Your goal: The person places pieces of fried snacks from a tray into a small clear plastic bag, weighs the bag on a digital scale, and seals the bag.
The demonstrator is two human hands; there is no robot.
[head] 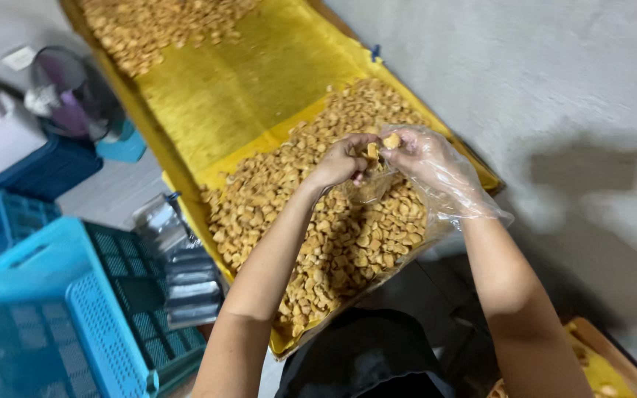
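My left hand (pixel 342 158), bare, grips the rim of a small clear plastic bag (pixel 371 184) that hangs between both hands. My right hand (pixel 423 153), in a loose clear plastic glove, pinches a golden snack piece (pixel 391 140) at the bag's mouth. Both hands hover over a heap of small golden-brown snack pieces (pixel 333 236) spread on a long tray lined with yellow sheeting (pixel 252 88).
A second heap of snack pieces (pixel 149 29) lies at the tray's far end. Blue plastic crates (pixel 46 309) stand at left, with a stack of silvery packets (pixel 186 284) beside them. A small fan (pixel 75 92) sits at upper left. A grey floor (pixel 554 88) lies to the right.
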